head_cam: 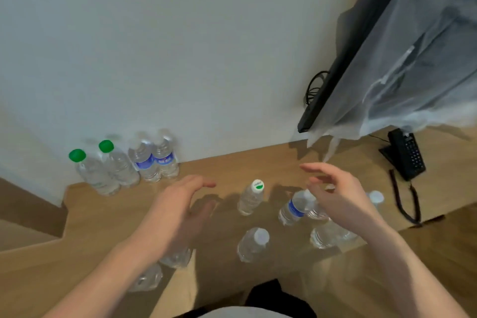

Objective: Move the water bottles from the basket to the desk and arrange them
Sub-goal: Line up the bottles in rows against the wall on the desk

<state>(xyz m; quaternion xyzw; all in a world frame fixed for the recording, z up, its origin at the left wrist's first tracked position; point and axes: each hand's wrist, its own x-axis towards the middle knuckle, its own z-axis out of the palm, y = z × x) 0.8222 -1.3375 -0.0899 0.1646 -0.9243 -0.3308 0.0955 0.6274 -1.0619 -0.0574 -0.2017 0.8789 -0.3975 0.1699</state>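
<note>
Your clear plastic water bottles stand upright, long axes vertical, caps up: four in a row (124,162) at the wall, 10 o'clock on the light wooden desk (222,170); one green-and-white-capped bottle (251,197) centre. Your left hand (180,204) and right hand (335,193) hover spread, holding nothing. A black telephone (407,155) sits at 3 o'clock.

Clear glossy plastic bottles (249,201) are standing on a smooth wood-grain desk (232,168), while thin, seemingly plastic film (418,64) is draping the screen.
</note>
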